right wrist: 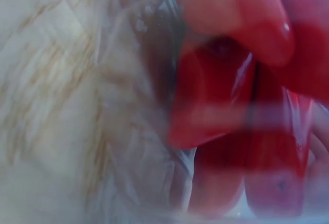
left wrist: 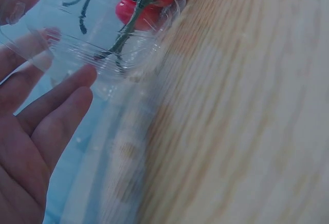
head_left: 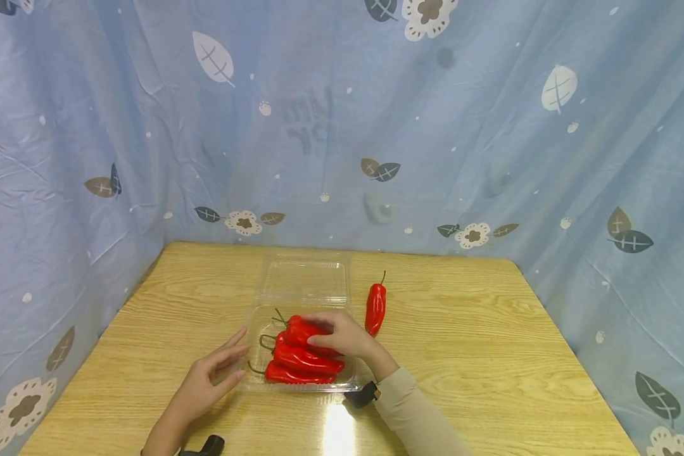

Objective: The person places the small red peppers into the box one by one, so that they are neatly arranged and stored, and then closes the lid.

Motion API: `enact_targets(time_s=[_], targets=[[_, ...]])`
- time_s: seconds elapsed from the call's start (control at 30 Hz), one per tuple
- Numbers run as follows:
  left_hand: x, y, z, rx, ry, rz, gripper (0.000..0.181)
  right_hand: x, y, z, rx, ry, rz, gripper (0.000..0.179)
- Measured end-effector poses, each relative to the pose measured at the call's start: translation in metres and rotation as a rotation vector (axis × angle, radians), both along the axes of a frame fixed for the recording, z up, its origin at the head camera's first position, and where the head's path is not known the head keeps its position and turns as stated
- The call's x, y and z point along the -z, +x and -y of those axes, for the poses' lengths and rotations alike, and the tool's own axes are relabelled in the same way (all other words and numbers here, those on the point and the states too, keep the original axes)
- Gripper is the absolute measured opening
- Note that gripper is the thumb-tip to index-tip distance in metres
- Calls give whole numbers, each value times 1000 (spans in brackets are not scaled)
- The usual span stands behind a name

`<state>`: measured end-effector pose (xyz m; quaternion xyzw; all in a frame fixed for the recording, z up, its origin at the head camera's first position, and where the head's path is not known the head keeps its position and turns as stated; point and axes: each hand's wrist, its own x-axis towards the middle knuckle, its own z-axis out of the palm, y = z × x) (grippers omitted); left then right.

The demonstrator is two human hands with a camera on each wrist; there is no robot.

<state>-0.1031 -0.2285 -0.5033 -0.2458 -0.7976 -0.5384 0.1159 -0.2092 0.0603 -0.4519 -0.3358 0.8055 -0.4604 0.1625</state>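
1. The person's right hand [head_left: 342, 332] grasps a glossy, red, tapering pepper [head_left: 297, 332] with a thin green stem, thumb on its near side and fingers over its far side; it lies uppermost and farthest back in the box's group. Its stem end points left, and its long axis runs across the table, the tip slanting right and towards the person.
2. That group sits in a clear, rectangular plastic hinged box [head_left: 296, 388], whose transparent lid [head_left: 303, 278] is folded back, away from the person.
3. Just nearer lie a plump red middle pepper [head_left: 299, 358] and a slimmer red front pepper [head_left: 299, 375], both with stems to the left and tips to the right, roughly side by side (the front one lies closest to level across the box).
4. The left hand [head_left: 205, 380] grips nothing: its fingers are loosely extended beside the box's left wall, thumb apart. Whether the fingertips touch the plastic, I cannot tell.
5. Right of the box, on the yellow wood-grain table [head_left: 462, 329], lies a single red pepper [head_left: 375, 309], its long axis turned nearly crosswise to the others: stem pointing away, tip towards the person.
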Motion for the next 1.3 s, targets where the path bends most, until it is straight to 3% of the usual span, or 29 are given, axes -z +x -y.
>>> enact_targets(time_s=[0.27, 0.5, 0.67, 1.03, 1.3], targets=[[0, 0, 0, -5, -1, 4, 39, 5, 0, -2, 8, -146, 70, 47], [0, 2, 0, -3, -11, 19, 39, -17, 12, -8, -35, -318, 88, 47], [0, 2, -1, -4, -4, 9, 40, -5, 5, -15, -8, -399, 80, 47], [-1, 0, 0, -1, 4, -15, 40, 1, -7, -43, 118, -485, 42, 44], [0, 0, 0, 8, 10, -15, 40, 3, -11, -61, 289, -502, 52, 44]])
